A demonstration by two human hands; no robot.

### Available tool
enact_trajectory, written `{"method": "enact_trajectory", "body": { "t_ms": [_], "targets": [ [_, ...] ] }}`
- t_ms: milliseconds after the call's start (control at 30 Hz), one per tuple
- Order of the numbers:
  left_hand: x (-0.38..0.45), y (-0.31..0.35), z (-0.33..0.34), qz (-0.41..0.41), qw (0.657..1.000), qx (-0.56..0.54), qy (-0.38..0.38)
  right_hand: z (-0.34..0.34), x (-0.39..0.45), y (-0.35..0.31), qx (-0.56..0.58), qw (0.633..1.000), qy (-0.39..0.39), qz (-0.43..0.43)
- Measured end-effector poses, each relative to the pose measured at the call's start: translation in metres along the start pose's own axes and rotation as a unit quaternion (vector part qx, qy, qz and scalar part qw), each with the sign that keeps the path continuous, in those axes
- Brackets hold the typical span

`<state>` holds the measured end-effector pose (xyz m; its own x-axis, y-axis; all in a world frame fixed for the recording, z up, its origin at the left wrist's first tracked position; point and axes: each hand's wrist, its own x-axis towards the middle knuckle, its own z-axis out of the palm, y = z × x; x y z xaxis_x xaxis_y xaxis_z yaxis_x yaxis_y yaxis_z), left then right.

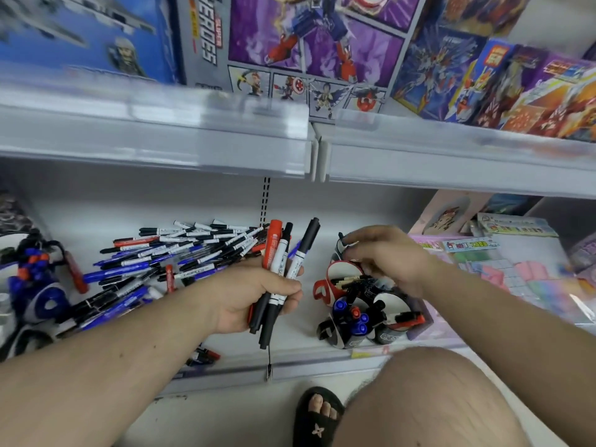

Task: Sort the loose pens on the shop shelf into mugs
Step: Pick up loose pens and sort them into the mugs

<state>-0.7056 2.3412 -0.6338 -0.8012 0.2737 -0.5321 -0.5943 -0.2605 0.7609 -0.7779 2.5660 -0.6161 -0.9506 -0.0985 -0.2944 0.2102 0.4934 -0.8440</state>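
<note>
Left hand (258, 296) gripped a bundle of pens (280, 262), one red and the rest black, upright over the shelf (225, 346) between the loose pile (180, 253) and the mugs (358, 304), while the blurred right hand (387, 253) hovered above the mugs, grip indeterminate.

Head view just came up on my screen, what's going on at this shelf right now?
A person crouches at a shop shelf, sorting marker pens. The left hand grips a bunch of red and black pens. The right hand reaches over a cluster of mugs, which already hold blue, red and black pens; its grip is blurred. A big loose pile of pens still lies on the left.
</note>
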Motion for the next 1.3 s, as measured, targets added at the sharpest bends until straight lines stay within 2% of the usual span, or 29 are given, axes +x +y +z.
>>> {"method": "enact_trajectory", "body": {
  "t_ms": [67,133,300,500,667,767,833,900,967,1033,1167,1300],
  "targets": [
    [-0.004,0.001,-0.001,0.009,1.000,0.008,0.002,0.015,-0.015,-0.033,0.066,0.994,-0.089,-0.002],
    [-0.009,0.002,-0.003,0.015,1.000,0.014,-0.001,0.031,-0.029,-0.057,0.058,0.989,-0.132,-0.019],
    [-0.019,0.006,-0.014,0.027,1.000,0.010,-0.009,0.065,-0.046,-0.078,-0.016,0.993,-0.091,-0.076],
    [-0.031,0.008,-0.024,0.022,0.998,-0.042,-0.036,0.079,-0.044,-0.091,0.033,0.995,-0.090,-0.013],
    [-0.035,0.017,-0.038,0.045,0.991,-0.120,-0.036,0.083,-0.041,-0.103,0.076,0.996,-0.029,-0.030],
    [-0.038,0.020,-0.048,0.055,0.993,-0.098,-0.042,0.079,-0.042,-0.108,0.139,0.989,0.037,-0.025],
    [-0.039,0.020,-0.052,0.069,0.991,-0.106,-0.052,0.076,-0.045,-0.107,0.159,0.986,0.049,-0.027],
    [-0.040,0.020,-0.054,0.082,0.988,-0.119,-0.052,0.078,-0.049,-0.103,0.129,0.990,0.033,-0.052],
    [-0.041,0.020,-0.055,0.096,0.988,-0.117,-0.031,0.083,-0.054,-0.099,0.082,0.994,-0.006,-0.076],
    [-0.041,0.019,-0.057,0.111,0.988,-0.107,0.020,0.088,-0.056,-0.096,0.035,0.995,-0.024,-0.093],
    [-0.039,0.020,-0.063,0.160,0.964,-0.172,0.125,0.099,-0.054,-0.087,-0.095,0.984,0.015,-0.148],
    [-0.040,0.022,-0.059,0.186,0.940,-0.249,0.140,0.121,-0.062,-0.080,-0.085,0.984,-0.013,-0.157]
  ]
}}
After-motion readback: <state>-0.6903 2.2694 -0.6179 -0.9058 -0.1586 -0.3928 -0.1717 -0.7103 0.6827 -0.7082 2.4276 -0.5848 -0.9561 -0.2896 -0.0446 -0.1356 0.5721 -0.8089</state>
